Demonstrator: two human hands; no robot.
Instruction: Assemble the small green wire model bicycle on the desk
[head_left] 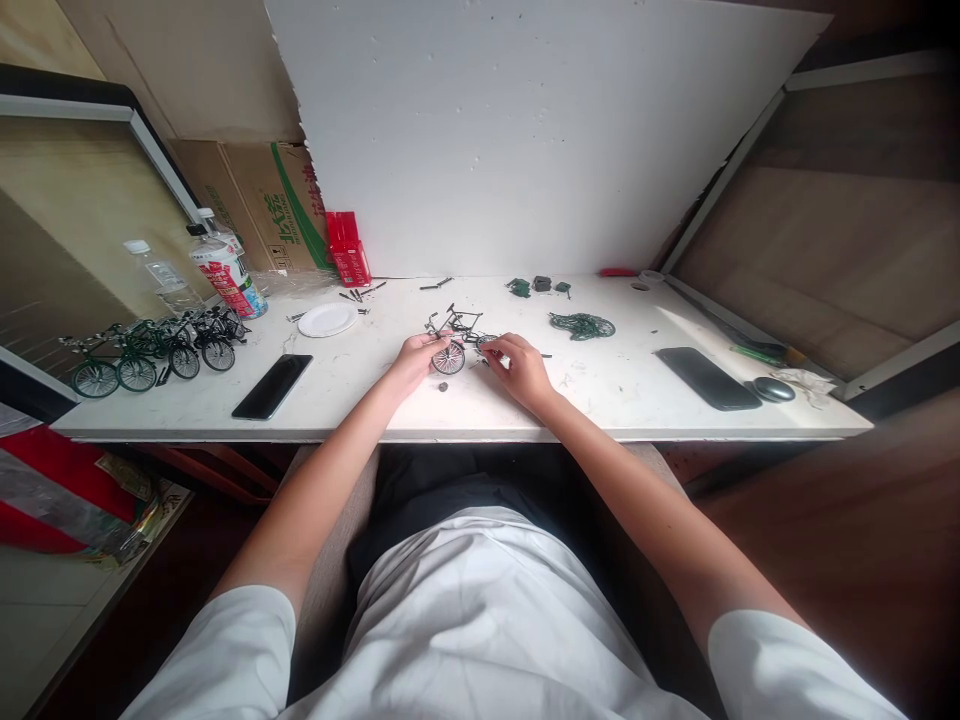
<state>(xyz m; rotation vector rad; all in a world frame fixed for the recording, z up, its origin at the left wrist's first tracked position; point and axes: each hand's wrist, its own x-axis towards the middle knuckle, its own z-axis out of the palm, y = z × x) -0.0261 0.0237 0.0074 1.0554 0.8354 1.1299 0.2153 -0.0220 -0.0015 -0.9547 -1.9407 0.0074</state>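
A small black model bicycle (455, 335) lies part-built at the middle of the white table (465, 405). My left hand (415, 361) is closed on its wheel end, fingers pinching beside the spoked wheel (448, 358). Just right of it, my right hand (519, 368) is closed in a pinch on the frame's other end; what sits between those fingertips is too small to name. A tiny dark part (442, 388) lies on the table in front of the wheel.
Several finished model bicycles (154, 350) stand at the left, near bottles (225, 272) and a white plate (328, 319). Two phones (272, 386) (707, 378), a mouse (772, 389), green parts (582, 325) and loose screws lie around. A white board stands behind.
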